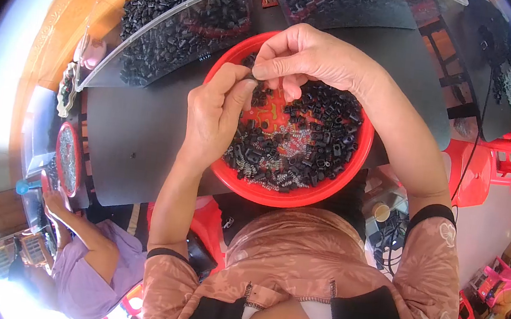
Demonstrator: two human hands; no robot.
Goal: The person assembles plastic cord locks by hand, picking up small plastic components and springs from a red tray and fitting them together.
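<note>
Both hands meet over the upper left part of a round red basin (246,189). Small black parts (328,123) and metal springs (294,144) lie in the basin, with its patterned red bottom showing between them. My left hand (219,103) is closed, thumb against bent fingers, around something too small to make out. From the right comes my right hand (306,59), its thumb and index finger pinched together right beside the left fingertips. Whatever is between those fingers is hidden.
A clear bin (175,33) heaped with black parts stands at the upper left, another clear bin (346,4) at the top. The dark table (126,146) carries the basin. At the lower left a person in purple (101,268) reaches toward a smaller red-rimmed basin (69,158). Red stools (472,173) stand right.
</note>
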